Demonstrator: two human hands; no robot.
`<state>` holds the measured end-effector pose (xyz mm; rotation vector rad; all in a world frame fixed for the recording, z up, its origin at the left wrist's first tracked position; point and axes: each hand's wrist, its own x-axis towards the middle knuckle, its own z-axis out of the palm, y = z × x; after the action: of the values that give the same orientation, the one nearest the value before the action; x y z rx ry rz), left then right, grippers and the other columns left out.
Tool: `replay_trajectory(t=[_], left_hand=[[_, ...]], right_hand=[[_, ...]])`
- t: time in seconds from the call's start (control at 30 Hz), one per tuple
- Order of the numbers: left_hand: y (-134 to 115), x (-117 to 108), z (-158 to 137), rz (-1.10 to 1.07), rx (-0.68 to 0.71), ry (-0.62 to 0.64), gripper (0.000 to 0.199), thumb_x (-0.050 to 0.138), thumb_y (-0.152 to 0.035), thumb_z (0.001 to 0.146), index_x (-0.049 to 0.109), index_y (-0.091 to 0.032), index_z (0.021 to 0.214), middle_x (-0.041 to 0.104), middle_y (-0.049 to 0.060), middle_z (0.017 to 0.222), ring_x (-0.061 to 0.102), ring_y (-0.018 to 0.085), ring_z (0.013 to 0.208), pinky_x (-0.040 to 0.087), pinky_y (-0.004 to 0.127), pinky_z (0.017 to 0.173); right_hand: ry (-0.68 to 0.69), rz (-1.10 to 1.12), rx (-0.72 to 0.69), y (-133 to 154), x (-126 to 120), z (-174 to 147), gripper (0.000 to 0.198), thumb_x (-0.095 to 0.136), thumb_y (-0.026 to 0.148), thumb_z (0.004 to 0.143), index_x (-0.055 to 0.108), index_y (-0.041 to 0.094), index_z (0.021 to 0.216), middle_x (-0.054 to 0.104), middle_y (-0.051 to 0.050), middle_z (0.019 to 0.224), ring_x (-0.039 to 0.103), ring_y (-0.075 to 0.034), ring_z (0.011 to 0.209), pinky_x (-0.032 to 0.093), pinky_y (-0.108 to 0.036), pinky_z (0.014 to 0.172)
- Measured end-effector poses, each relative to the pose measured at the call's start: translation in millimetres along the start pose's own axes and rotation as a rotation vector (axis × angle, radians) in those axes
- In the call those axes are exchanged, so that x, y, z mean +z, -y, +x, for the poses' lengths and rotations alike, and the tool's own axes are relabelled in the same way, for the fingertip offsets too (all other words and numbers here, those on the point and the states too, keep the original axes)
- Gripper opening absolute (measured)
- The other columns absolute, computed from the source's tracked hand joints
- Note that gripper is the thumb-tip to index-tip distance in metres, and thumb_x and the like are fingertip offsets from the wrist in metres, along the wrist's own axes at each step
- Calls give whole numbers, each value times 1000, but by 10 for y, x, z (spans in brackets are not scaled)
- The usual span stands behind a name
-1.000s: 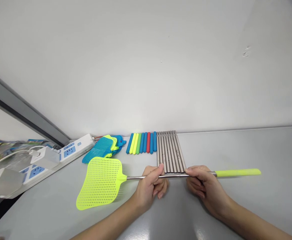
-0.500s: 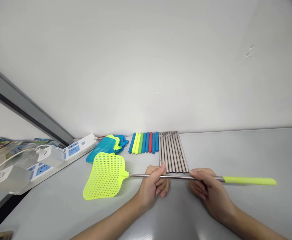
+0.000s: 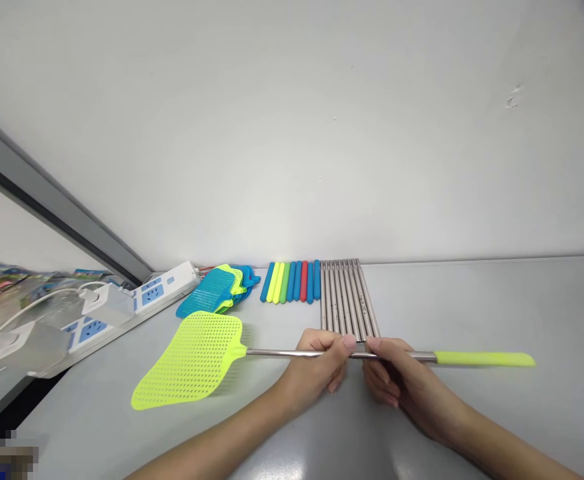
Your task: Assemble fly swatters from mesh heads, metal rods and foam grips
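A yellow-green fly swatter lies crosswise in front of me, its perforated paddle to the left and its matching handle sleeve to the right. My left hand pinches the thin metal rod near its middle, thumb on top. Close beside it, my right hand is closed around the thicker metal section just left of the sleeve. The two thumbs are almost touching. Just beyond my hands lies a row of metal tubes, whose near ends come close to my fingers.
Coloured handle sleeves lie in a row left of the tubes. Blue and yellow-green swatter heads are piled farther left. A white power strip with plugged-in adapters runs along the left edge, near plastic packaging. A wall stands behind the table.
My hands have come closer together along the rod, my left hand moving right. The swatter has shifted left, and its paddle is tilted differently. The view has shifted slightly.
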<state>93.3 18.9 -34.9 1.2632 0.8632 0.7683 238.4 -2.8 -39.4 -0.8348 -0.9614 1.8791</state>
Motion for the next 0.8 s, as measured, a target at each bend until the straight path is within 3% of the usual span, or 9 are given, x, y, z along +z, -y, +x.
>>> replay_trajectory(t=[0.17,0.3,0.57,0.8], left_hand=[[14,21,-23,62,-43,69,41,45,-44,74,55,-11,52,34,-3,35,28,6,34,17,22,35],[-9,40,-16,46,-13,95,42,43,-43,76,59,-11,54,35,-3,36,28,6,34,17,22,35],[-27,54,-26,87,-25,103,46,37,-43,79,59,-11,54,34,-3,35,30,6,35,20,22,38],[-8,31,-18,119,-56,116,54,35,-49,77,44,-13,37,36,-2,34,40,8,38,26,20,41]], right_hand=[[73,-37,86,-5,80,4,37,37,37,79,39,16,50,31,5,43,31,-7,39,24,-21,40],[83,-66,84,-1,93,11,40,32,40,81,39,16,50,32,5,40,32,-7,38,25,-20,40],[74,-88,78,-32,47,17,43,30,42,81,39,15,49,33,4,41,34,-7,38,23,-21,40],[98,-59,44,-86,12,30,45,29,45,81,39,15,49,39,2,45,35,-7,40,24,-21,40]])
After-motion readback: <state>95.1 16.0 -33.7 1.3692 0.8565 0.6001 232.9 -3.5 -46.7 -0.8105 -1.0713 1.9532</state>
